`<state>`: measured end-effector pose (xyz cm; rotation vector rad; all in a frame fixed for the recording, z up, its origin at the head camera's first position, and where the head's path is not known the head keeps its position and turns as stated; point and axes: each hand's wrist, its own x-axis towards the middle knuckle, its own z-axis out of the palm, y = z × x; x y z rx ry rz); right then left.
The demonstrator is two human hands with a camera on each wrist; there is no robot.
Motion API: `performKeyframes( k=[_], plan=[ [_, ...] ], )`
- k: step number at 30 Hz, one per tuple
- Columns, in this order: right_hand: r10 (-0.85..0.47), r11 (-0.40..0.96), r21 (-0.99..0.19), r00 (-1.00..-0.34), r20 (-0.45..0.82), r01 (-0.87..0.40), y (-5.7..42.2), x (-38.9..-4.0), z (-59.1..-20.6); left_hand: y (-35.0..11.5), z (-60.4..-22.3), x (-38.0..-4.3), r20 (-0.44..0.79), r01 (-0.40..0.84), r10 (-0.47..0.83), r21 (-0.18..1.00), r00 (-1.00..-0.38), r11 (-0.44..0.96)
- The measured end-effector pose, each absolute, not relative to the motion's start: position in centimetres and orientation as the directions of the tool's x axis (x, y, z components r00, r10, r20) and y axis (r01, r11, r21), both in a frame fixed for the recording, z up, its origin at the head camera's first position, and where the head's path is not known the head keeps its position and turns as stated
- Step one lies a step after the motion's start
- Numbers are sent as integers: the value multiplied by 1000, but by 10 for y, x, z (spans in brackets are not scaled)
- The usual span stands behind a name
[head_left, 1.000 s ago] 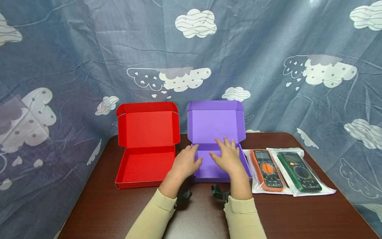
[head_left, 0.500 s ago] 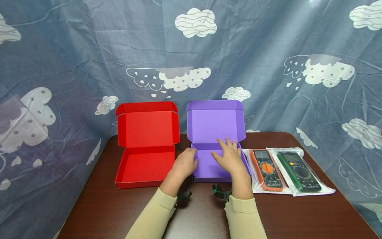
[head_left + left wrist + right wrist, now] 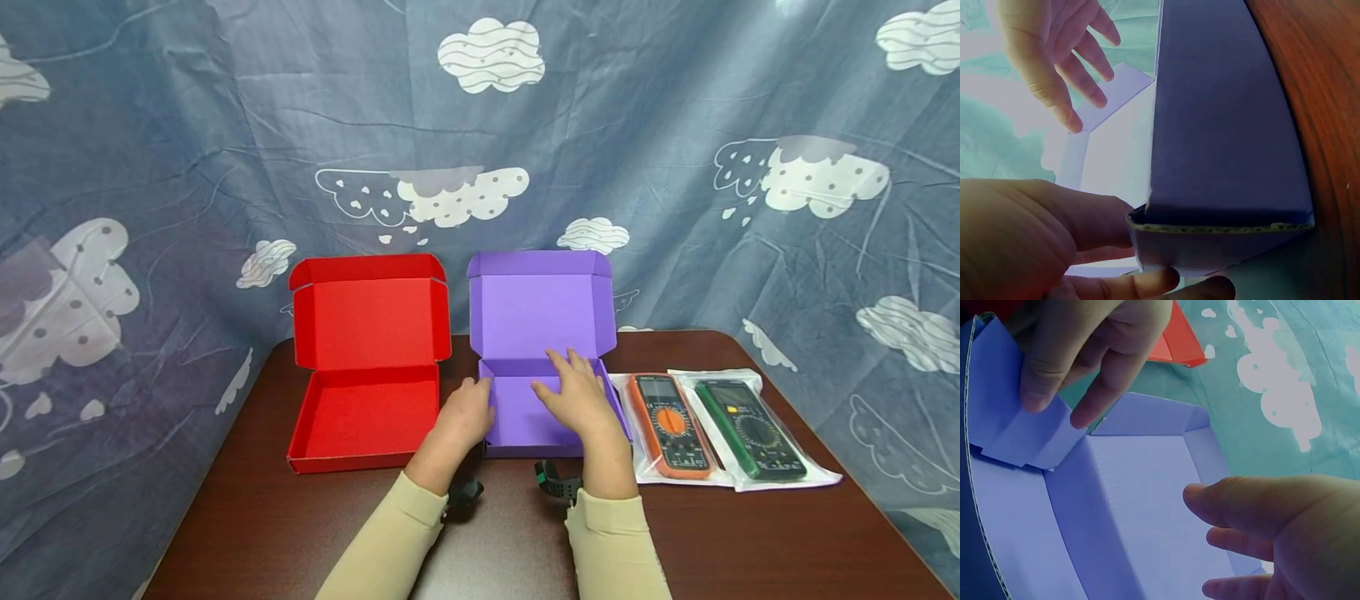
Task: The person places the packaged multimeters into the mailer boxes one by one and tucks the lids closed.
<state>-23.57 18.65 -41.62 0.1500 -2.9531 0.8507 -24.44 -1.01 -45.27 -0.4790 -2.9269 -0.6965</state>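
An open purple cardboard box [image 3: 525, 412] lies in the middle of the table, its lid [image 3: 543, 312] raised at the back. My left hand [image 3: 467, 412] grips the box's left wall; in the left wrist view the thumb [image 3: 1091, 215] is inside and the fingers are outside. Over the box's right part is my right hand [image 3: 581, 400], with fingers spread and holding nothing. In the right wrist view, this right hand [image 3: 1291, 531] appears in front of the box's pale interior. Whether its far side touches the right wall cannot be told.
An open red cardboard box [image 3: 367, 417] stands to the left, lid up. On the right lie an orange multimeter [image 3: 671, 425] and a green multimeter [image 3: 753, 429], each in a clear bag. The dark wooden table [image 3: 247, 533] backs onto a blue cloud-printed curtain [image 3: 360, 100].
My left hand has lowered slightly and its fingers have closed from a loose spread onto the purple box's left wall. The right hand has shifted a little, still spread. The boxes stay put.
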Motion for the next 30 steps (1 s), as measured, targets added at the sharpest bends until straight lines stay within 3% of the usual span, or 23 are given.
performKeyframes(
  k=[12, 30],
  plan=[
    [-38, 851, -519, -994, 102, -86, 200, -237, -419, -9, -456, -245, 113, 292, 269, 356, -957, 888],
    [52, 820, -572, -995, 85, -6, 229, -235, -423, -9, -456, -243, 103, 305, 288, 416, -952, 857]
  ],
)
